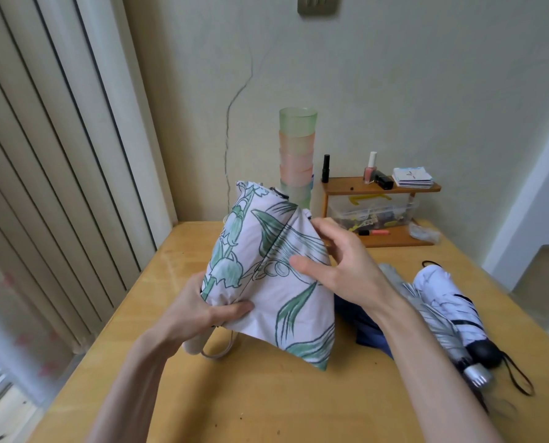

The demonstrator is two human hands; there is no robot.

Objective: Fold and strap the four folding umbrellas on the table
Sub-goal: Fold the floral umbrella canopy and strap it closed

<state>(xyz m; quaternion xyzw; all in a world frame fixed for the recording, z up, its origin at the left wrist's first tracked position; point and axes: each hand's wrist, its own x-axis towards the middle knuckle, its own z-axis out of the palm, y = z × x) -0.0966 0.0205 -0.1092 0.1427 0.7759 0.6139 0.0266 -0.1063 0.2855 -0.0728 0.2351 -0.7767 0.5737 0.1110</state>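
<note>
A wooden table [250, 394] stands against the wall. On its right side three umbrellas lie close together: a white umbrella [442, 292], a grey umbrella [439, 327] touching it, and a navy umbrella [359, 321] just beside, partly hidden. At the far edge stands a small wooden rack [343, 183], and near it a stack of cups [297, 148], its base hidden.

Body in view: left hand [202, 311] and right hand [346, 266], both bare. Left forearm [132, 378] and right forearm [426, 362] are bare too, all the way to the bottom frame edge. Slim wrists, long fingers. Nail detail too blurred to call.
</note>
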